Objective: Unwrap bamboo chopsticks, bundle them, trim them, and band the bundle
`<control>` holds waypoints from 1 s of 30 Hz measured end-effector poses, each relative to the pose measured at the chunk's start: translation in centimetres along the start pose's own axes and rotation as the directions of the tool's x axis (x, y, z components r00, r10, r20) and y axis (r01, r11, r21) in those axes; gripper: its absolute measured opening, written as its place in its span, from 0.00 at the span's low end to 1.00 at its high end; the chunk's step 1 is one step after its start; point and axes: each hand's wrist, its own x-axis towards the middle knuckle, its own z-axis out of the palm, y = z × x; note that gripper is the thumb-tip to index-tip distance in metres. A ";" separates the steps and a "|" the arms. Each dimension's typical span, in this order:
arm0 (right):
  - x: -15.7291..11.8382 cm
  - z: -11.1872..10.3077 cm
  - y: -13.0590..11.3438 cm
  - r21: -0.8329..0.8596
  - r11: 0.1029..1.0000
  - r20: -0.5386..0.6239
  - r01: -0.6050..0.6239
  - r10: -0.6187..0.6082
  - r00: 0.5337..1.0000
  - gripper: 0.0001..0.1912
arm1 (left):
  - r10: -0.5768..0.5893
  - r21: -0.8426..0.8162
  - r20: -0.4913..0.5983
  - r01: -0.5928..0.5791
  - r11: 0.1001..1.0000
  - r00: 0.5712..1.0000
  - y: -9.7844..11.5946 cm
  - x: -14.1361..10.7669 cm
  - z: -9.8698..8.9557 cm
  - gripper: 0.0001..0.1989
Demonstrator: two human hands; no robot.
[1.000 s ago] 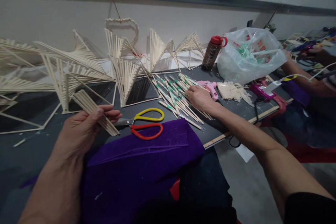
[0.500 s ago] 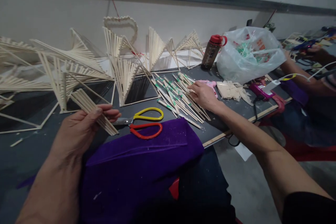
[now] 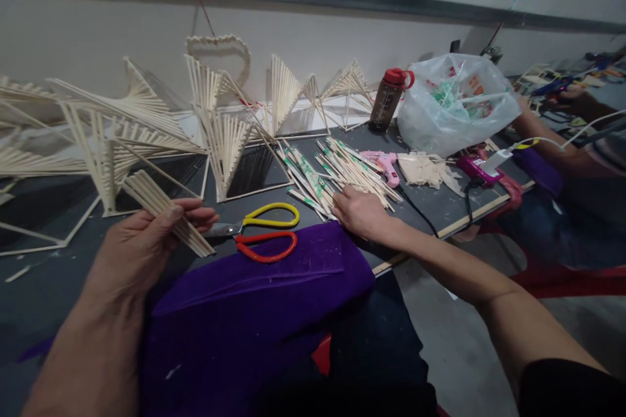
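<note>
The desk (image 3: 34, 300) carries everything, and the work on it looks to be at the sorting step: some sticks already held in one hand, the other hand among loose ones. Largest on the desk are the frames (image 3: 229, 150), built of sticks and standing along the back by the wall. The purple cloth (image 3: 244, 313) covers the person's lap and laps over the desk's front edge. The bag (image 3: 430, 124) sits at the back right. The pile (image 3: 362, 172), loose sticks with some green wrapping among them, lies in front of the bag and frames, many sticks crossing each other. Taking one cleanly would, I judge, call for a fingertip pinch that frees it from its neighbours, with the left hand kept steady.

The right hand (image 3: 362, 212) is at the pile's near edge, its grip curled down; the fingertips are hidden, so I cannot tell whether it is closed on a stick. The left hand (image 3: 147, 231) has its grip clamped on the bundle, thumb pressed across the top. The scissors (image 3: 236, 229) rest partly on the cloth, blades towards the left hand, tips hidden. Smaller again, the bundle (image 3: 149, 194) is held slanting, its sticks side by side.
</note>
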 end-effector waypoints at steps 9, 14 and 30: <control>0.8 -0.7 4.0 0.166 0.985 0.001 -0.051 0.052 0.999 0.18 | 0.001 -0.023 -0.026 -0.001 1.000 1.000 0.5 -0.5 0.7 0.26; 1.4 -1.2 6.3 0.042 0.984 0.008 -0.175 0.175 0.985 0.18 | 0.007 -0.018 -0.011 -0.008 1.000 1.000 0.4 -0.5 0.7 0.24; 0.7 -0.7 5.9 0.367 0.922 -0.151 0.119 -0.067 0.986 0.18 | 0.038 0.047 -0.021 -0.037 0.998 0.999 0.7 -0.9 1.0 0.16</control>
